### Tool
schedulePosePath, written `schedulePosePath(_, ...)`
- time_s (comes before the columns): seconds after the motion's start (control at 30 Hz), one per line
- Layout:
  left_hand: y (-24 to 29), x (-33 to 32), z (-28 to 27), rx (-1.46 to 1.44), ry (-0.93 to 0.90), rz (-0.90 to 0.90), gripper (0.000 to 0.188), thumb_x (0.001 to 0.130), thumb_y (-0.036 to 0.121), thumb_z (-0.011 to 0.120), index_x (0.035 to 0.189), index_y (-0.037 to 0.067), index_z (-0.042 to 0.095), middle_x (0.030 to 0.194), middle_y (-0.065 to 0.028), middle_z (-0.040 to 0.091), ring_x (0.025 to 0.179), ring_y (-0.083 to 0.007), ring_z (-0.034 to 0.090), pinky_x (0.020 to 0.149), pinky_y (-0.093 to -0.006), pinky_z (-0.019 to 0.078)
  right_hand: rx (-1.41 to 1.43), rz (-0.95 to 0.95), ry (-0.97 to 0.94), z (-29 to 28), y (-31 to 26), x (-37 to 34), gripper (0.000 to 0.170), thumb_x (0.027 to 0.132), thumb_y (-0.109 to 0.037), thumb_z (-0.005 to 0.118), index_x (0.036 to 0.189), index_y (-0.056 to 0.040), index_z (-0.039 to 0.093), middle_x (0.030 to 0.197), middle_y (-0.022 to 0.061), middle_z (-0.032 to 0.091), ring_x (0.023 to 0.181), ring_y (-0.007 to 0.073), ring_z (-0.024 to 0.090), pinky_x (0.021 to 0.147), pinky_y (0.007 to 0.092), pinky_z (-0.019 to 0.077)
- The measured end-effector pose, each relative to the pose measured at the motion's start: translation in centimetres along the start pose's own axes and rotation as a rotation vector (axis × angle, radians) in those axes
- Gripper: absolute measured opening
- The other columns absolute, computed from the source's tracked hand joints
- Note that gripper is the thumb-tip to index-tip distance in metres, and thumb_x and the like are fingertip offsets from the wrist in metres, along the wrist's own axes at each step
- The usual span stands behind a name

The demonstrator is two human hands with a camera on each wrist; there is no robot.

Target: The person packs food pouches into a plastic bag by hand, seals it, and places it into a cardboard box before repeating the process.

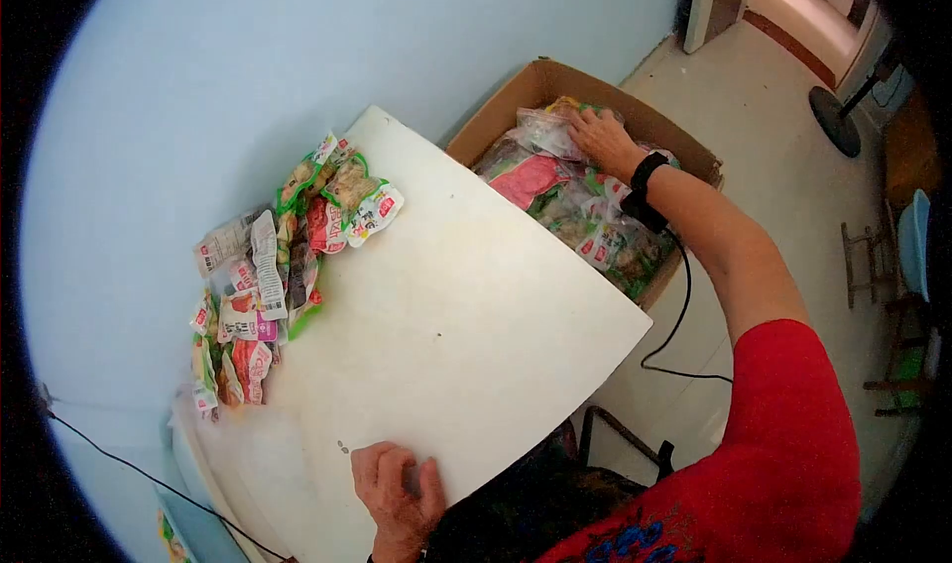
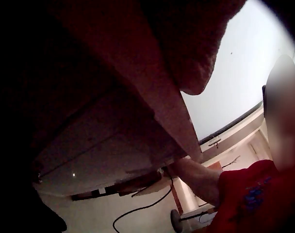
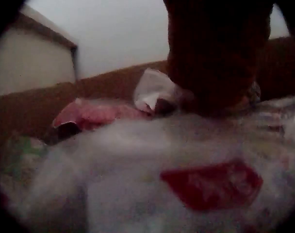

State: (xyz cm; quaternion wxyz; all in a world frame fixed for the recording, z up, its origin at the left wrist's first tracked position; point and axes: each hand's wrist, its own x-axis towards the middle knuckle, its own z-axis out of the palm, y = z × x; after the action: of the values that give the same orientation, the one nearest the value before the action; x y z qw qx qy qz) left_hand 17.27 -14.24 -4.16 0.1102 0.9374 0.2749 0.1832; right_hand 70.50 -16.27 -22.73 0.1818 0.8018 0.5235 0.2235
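Inside a cardboard box (image 1: 478, 147) beside the table, my right hand (image 1: 605, 144) reaches down among plastic-wrapped food packets (image 1: 585, 216). Its fingers touch the packets near the box's far side, by a clear-and-white packet (image 1: 548, 133); I cannot tell whether they grip one. In the right wrist view the hand (image 3: 215, 53) is a dark shape coming down beside a white packet (image 3: 155, 90), with a pink packet (image 3: 96, 114) to its left. My left hand (image 1: 397, 489) rests at the near edge of the white table (image 1: 466, 295), fingers loosely bent and holding nothing.
Several small food packets (image 1: 268, 276) lie piled along the table's wall side. A black cable (image 1: 684, 315) hangs from the right wrist strap. The box stands against the table's right end. A fan stand (image 1: 834, 122) and a blue basin (image 1: 914, 244) are farther right.
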Motion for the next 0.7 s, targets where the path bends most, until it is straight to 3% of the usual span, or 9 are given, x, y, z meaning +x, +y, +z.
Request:
schedulePosePath(0.07, 0.0, 0.0, 0.0, -0.002, -0.005, -0.001, 0.018, 0.068, 0.006, 0.068, 0.080, 0.004, 0.055, 0.086, -0.0148, 0.055, 0.080, -0.0317, 0.050, 0.067, -0.0414, 0.0418, -0.146, 0.057, -0.045, -1.2, -0.2, -0.6, 0.038, 0.077, -0.020, 0.068, 0.110, -0.0063, 0.058, 0.117, 0.0112, 0.053, 0.104, 0.0290, 0.054, 0.073, 0.0412, 0.0480)
schedulePosePath(0.13, -0.1, 0.0, 0.0, -0.003, -0.008, -0.003, 0.018, 0.068, 0.006, 0.068, 0.080, 0.004, 0.054, 0.086, -0.0149, 0.054, 0.080, -0.0316, 0.050, 0.067, -0.0413, 0.0417, -0.134, 0.259, 0.006, -4.4, -0.8, -1.1, 0.031, 0.078, -0.017, 0.065, 0.106, -0.0036, 0.059, 0.114, 0.0153, 0.053, 0.095, 0.0315, 0.058, 0.067, 0.0408, 0.0500)
schedulePosePath(0.2, -0.2, -0.1, 0.1, -0.007, -0.011, -0.007, 0.018, 0.068, 0.006, 0.068, 0.080, 0.004, 0.054, 0.086, -0.0150, 0.054, 0.080, -0.0316, 0.050, 0.067, -0.0414, 0.0416, 0.005, 0.305, 0.111, -5.3, -1.5, -0.4, 0.026, 0.080, -0.014, 0.062, 0.102, -0.0009, 0.060, 0.110, 0.0194, 0.054, 0.087, 0.0338, 0.060, 0.064, 0.0404, 0.0515)
schedulePosePath(0.27, -0.1, -0.2, 0.0, -0.001, -0.028, -0.017, 0.018, 0.069, 0.007, 0.068, 0.080, 0.004, 0.054, 0.086, -0.0151, 0.054, 0.080, -0.0315, 0.050, 0.067, -0.0414, 0.0416, 0.270, 0.197, 0.259, -4.3, -2.0, 0.5, 0.022, 0.082, -0.012, 0.058, 0.099, 0.0017, 0.060, 0.106, 0.0235, 0.054, 0.080, 0.0359, 0.062, 0.063, 0.0402, 0.0526)
schedulePosePath(0.37, -0.1, -0.1, 0.1, -0.010, -0.008, -0.024, 0.018, 0.069, 0.007, 0.068, 0.079, 0.004, 0.054, 0.086, -0.0152, 0.054, 0.080, -0.0315, 0.050, 0.068, -0.0413, 0.0415, 0.566, 0.147, 0.045, -3.8, -2.2, -0.2, 0.026, 0.083, -0.009, 0.055, 0.106, 0.0027, 0.056, 0.103, 0.0273, 0.054, 0.082, 0.0384, 0.061, 0.067, 0.0427, 0.0531)
schedulePosePath(0.47, 0.0, -0.1, 0.1, -0.023, 0.001, -0.050, 0.018, 0.069, 0.006, 0.068, 0.079, 0.004, 0.054, 0.086, -0.0153, 0.054, 0.080, -0.0317, 0.050, 0.068, -0.0414, 0.0417, 0.676, 0.210, -0.016, -0.8, -2.6, -0.4, 0.026, 0.089, -0.011, 0.049, 0.109, 0.0028, 0.056, 0.097, 0.0281, 0.059, 0.080, 0.0384, 0.065, 0.066, 0.0473, 0.0551)
schedulePosePath(0.57, 0.2, -0.1, 0.1, -0.032, -0.005, -0.061, 0.018, 0.068, 0.006, 0.067, 0.080, 0.003, 0.054, 0.086, -0.0154, 0.055, 0.080, -0.0319, 0.050, 0.069, -0.0413, 0.0420, 0.639, 0.269, -0.009, 0.4, -3.5, 0.1, 0.033, 0.085, -0.008, 0.052, 0.116, 0.0021, 0.049, 0.095, 0.0293, 0.055, 0.083, 0.0412, 0.060, 0.070, 0.0497, 0.0518)
schedulePosePath(0.7, -0.3, -0.1, 0.2, -0.002, -0.014, -0.001, 0.018, 0.068, 0.005, 0.067, 0.080, 0.003, 0.055, 0.086, -0.0160, 0.055, 0.079, -0.0320, 0.050, 0.068, -0.0409, 0.0421, 0.683, 0.320, 0.008, -1.2, -3.4, 0.8, 0.032, 0.087, -0.010, 0.051, 0.117, 0.0010, 0.050, 0.093, 0.0278, 0.057, 0.084, 0.0421, 0.061, 0.070, 0.0505, 0.0520)
